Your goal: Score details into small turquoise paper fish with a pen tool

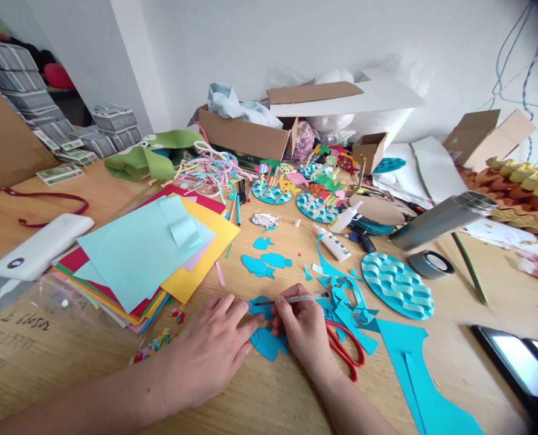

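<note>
Right hand [299, 320] — fingers pinched closed around a pen [311, 296], its tip over the left end of a blue paper fish [262, 308]. Left hand [218, 344] — palm down, fingers loosely spread, gripping nothing, fingertips at the same fish. Position of fish: between the hands; second fish cut-out [269, 345] just nearer. Red-handled scissors [342, 355]: right of the right hand. Coloured paper stack [133, 248]: far left of the left hand.
</note>
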The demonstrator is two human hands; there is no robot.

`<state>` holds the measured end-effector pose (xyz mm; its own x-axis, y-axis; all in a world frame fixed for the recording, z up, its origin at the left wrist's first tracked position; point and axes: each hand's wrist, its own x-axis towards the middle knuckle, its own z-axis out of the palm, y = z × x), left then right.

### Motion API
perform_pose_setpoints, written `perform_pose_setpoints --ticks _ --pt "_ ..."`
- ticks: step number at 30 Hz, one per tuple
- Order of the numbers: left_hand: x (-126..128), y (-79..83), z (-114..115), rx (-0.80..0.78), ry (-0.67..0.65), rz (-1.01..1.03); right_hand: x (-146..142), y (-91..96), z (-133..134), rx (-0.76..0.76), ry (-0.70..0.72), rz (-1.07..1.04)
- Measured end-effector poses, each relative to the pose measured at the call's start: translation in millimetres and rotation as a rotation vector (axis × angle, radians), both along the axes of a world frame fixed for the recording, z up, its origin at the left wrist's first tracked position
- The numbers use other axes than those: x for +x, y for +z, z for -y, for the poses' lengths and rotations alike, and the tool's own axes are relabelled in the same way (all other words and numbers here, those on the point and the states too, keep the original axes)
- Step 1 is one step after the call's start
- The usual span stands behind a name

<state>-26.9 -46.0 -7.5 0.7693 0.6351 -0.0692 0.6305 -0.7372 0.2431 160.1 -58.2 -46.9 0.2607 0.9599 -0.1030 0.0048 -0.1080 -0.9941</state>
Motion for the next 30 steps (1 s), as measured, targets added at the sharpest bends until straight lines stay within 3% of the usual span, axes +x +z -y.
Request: perform_pose_setpoints --ticks 30 --pt "-0.4 0.7 0.2 -0.002 0.005 0.003 0.1 1.3 0.3 -0.006 0.006 0.008"
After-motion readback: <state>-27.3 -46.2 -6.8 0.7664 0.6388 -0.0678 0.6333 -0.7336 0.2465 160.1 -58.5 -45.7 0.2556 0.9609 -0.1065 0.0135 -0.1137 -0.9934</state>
